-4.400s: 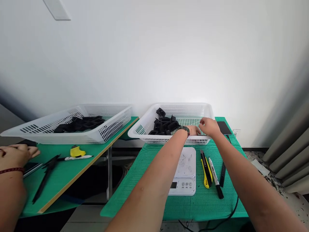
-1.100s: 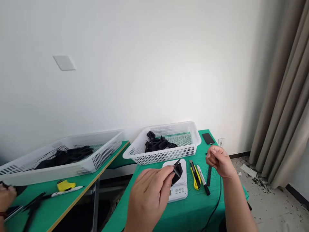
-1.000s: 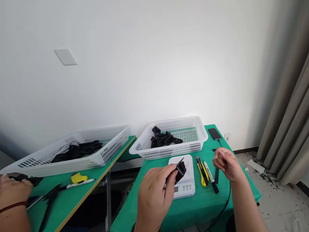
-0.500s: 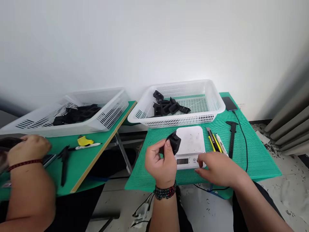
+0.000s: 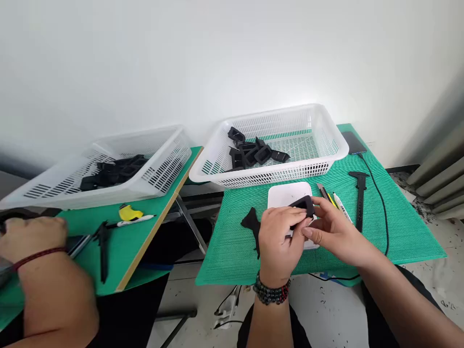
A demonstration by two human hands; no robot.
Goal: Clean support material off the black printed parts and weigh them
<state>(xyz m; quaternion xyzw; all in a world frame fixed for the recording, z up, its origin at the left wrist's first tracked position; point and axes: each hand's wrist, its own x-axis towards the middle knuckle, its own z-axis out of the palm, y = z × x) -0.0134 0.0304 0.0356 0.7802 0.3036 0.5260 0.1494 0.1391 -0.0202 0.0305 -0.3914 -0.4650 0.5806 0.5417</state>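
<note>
Over the white digital scale, my left hand and my right hand hold one black plastic part with a frame-like opening. My left fingers close on its near side, and my right fingers grip its right end. The scale's display and buttons are mostly hidden by my hands. Just left of the scale lies a dark, irregular black piece whose kind I cannot make out.
Behind the scale stands a white basket with several black parts. Right of the scale lie a utility knife, a marker, a black caliper and a cabled phone. A co-worker's hand moves at the left table, near another basket.
My left hand has moved right with the black part, over the scale. My right hand has lifted from the scale's buttons and taken the part too. The view has shifted slightly.
</note>
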